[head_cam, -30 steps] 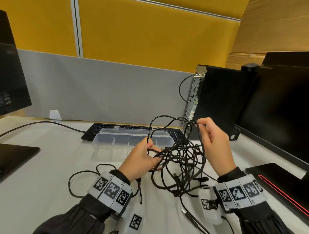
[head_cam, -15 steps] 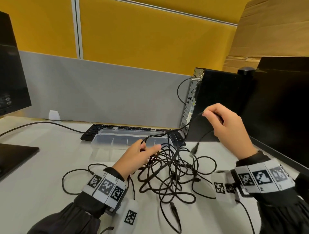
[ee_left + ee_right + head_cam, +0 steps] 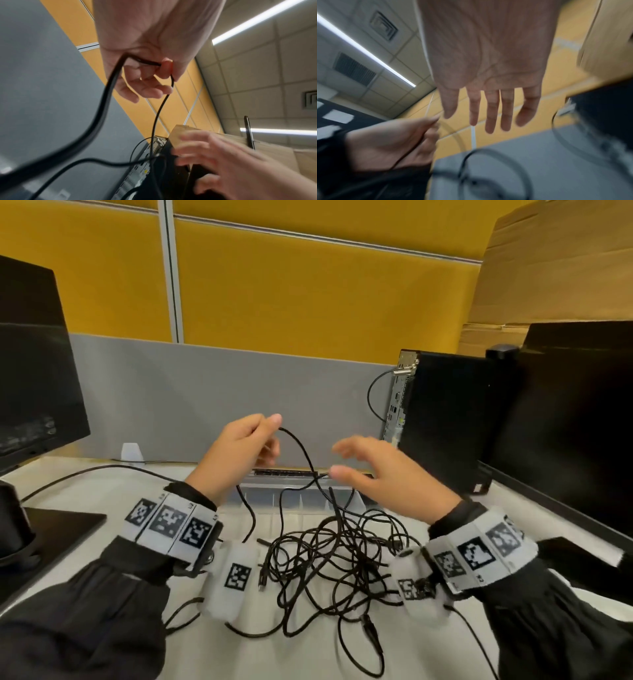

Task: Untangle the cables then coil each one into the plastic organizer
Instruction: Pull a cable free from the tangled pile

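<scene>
Nearest me, I see the tangle of black cables point(image 3: 342, 556) lying on the white surface point(image 3: 85, 542) close to its near edge, between my two wrists. Above it my left hand point(image 3: 236, 453) pinches one cable point(image 3: 301, 446), fingers point(image 3: 164, 70) curled on it, a strand running down into the tangle. My right hand point(image 3: 387, 474) hovers just beside that strand with its fingers point(image 3: 491, 111) spread wide, holding nothing. Behind the tangle sits the clear plastic organizer point(image 3: 301, 498), and past it a keyboard point(image 3: 284, 473) along the far edge
</scene>
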Tool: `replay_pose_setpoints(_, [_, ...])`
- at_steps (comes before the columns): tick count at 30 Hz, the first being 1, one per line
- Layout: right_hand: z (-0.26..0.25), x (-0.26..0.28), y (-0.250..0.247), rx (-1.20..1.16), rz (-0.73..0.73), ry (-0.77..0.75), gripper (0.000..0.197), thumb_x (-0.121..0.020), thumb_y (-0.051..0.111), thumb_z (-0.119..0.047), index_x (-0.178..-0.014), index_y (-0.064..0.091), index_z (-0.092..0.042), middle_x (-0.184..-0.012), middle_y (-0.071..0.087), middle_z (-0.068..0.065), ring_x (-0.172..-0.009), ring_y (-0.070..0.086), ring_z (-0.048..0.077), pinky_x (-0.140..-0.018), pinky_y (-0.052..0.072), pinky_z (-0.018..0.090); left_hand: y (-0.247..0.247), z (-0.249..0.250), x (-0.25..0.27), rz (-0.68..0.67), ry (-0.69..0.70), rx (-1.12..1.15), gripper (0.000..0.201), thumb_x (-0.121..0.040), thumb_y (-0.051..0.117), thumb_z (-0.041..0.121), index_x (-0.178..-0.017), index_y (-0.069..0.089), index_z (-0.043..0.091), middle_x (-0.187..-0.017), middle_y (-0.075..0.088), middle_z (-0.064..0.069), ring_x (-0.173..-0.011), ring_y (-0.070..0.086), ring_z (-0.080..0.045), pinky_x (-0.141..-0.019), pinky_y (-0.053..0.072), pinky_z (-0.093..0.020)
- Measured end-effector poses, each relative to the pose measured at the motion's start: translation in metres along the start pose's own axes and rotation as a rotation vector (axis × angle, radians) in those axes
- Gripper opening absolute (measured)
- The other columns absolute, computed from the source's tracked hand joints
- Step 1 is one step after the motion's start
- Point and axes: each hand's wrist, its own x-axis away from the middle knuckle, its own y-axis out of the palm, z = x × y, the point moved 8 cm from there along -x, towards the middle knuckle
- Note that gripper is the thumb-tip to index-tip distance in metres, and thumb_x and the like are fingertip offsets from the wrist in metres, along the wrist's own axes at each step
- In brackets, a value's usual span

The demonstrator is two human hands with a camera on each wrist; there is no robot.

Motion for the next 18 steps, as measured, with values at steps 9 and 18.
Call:
replay_pose_setpoints(9, [0.075, 0.006, 0.049, 0.463, -0.450, 0.288, 0.018, -0.086, 0.055, -0.045, -0.077, 0.054, -0.030, -0.088, 0.056, -0.006, -0.086, 0.053, 0.018, -0.078, 0.041, 0.033, -0.114, 0.007, -0.004, 0.489, 0.009, -0.103, 0.040, -0.095, 0.049, 0.025, -0.058, 0.034, 0.018, -0.056, 0.031, -0.002, -0.041, 0.033, -0.008, -0.036, 0.027, -0.014])
replay_pose_setpoints(18, [0.119, 0.022, 0.009, 0.581, -0.312, 0.512, 0.012, -0.094, 0.046, -0.033, -0.096, 0.056, -0.027, -0.111, 0.060, 0.002, -0.092, 0.055, 0.021, -0.077, 0.043, 0.032, -0.107, 0.002, 0.012, 0.357, 0.044, -0.736, 0.035, -0.095, 0.047, 0.024, -0.062, 0.046, 0.011, -0.059, 0.045, -0.004, -0.068, 0.045, -0.028, -0.061, 0.029, -0.031])
